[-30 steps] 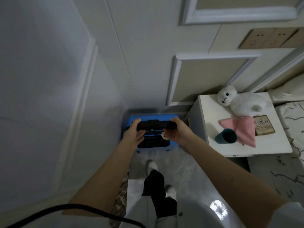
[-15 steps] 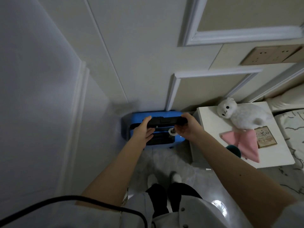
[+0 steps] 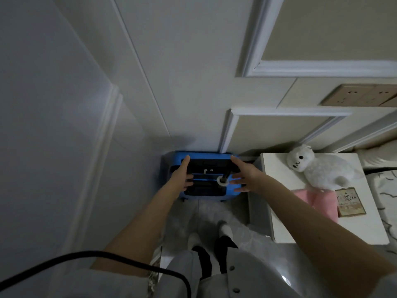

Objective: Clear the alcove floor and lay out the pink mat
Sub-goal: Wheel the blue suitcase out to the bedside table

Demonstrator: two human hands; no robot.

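Card beside pink cloth: print too blurred to read.

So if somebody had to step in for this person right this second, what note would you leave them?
Left hand: open, fingers straight, at the left end of the blue suitcase top.
Right hand: open, fingers spread, at its right end; not gripping.
The suitcase stands on the alcove floor against the wall, beside the white nightstand.
The folded pink mat lies on the nightstand, under the white plush toy.
Done: nothing yet.
Left: move the suitcase out, then spread the mat on the floor.
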